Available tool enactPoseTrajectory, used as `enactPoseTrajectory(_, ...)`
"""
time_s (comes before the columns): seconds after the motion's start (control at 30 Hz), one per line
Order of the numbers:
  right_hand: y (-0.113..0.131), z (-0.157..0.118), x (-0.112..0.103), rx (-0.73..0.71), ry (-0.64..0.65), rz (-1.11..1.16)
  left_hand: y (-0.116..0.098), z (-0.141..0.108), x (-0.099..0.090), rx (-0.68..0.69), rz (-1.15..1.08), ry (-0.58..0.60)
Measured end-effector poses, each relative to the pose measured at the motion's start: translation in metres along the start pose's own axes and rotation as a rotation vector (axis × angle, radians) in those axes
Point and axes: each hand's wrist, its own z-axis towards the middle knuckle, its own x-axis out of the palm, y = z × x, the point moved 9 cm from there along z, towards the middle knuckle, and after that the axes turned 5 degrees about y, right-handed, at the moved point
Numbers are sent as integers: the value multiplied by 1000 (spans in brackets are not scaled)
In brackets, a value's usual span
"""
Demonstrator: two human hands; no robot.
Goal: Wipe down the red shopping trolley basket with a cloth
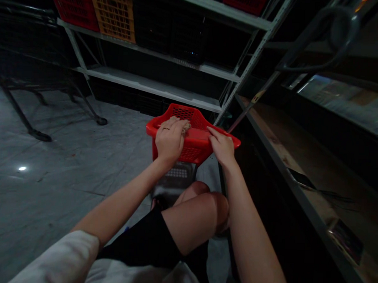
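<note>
A red plastic shopping basket [191,153] with perforated sides stands in front of my knees. My left hand [170,138] is closed over a crumpled beige cloth [186,127] at the near rim, on the left. Most of the cloth is hidden under the fingers. At the right end of the same rim, my right hand [221,146] grips the basket, fingers over the edge and the thumb side out of sight. Below the basket is a dark grey perforated surface [176,173], partly covered by the basket and my legs.
A white metal rack [154,85] stands behind, carrying a yellow crate [114,16] and a red crate [76,7]. Dark wheeled carts [24,113] are on the left. Along the right runs a low shelf edge [278,162], with a metal loop handle [320,68] above it.
</note>
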Motion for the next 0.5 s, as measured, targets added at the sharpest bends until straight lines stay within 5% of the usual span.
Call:
enactPoseTrajectory(0.1,1,-8,-2,-94,175,125,-15,0,13,9,-39,-7)
enactPoseTrajectory(0.2,-10,-16,-6,-183,264,94,-7,0,19,98,-87,27)
enactPoseTrajectory(0.37,-22,-10,-6,-185,95,-75,38,23,20,167,-105,27)
enactPoseTrajectory(0.5,-14,14,15,-82,87,45,79,64,22,-47,-221,-26)
